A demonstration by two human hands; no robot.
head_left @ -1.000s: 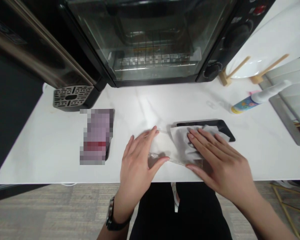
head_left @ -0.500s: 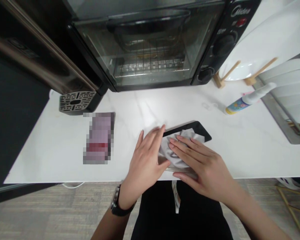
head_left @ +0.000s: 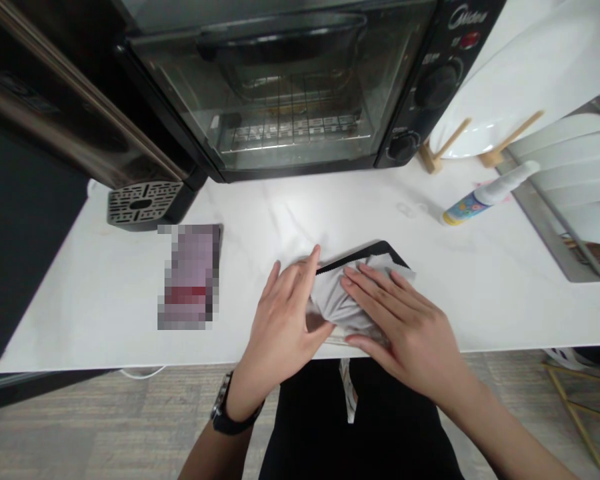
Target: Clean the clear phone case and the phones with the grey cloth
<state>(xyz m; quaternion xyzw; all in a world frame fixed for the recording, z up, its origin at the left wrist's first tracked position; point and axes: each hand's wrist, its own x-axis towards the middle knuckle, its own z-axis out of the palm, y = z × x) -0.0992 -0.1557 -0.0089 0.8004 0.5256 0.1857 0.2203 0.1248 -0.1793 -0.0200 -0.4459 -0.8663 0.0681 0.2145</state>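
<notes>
A flat black device (head_left: 375, 249) with rounded corners, like a phone or small tablet, lies near the counter's front edge. My left hand (head_left: 285, 317) holds its left end, thumb on the near side and fingers on the far side. Spread over the device is a thin grey cleaning cloth (head_left: 330, 290) with zigzag-cut edges. My right hand (head_left: 410, 327) presses the cloth down, its fingers stretched across the top and its thumb at the near edge. Cloth and hands hide most of the device.
A pixelated purple item (head_left: 193, 273) lies to the left, by a machine's drip tray (head_left: 145, 202). Behind stands a toaster oven (head_left: 290, 167). At the right are a spray bottle (head_left: 473, 202), a wooden plate stand (head_left: 433, 160) and a metal rack (head_left: 545, 227) of white dishes.
The cloth under my right hand has slid rightward and now covers more of the device's right end. My left hand keeps its hold. The whole view has shifted slightly.
</notes>
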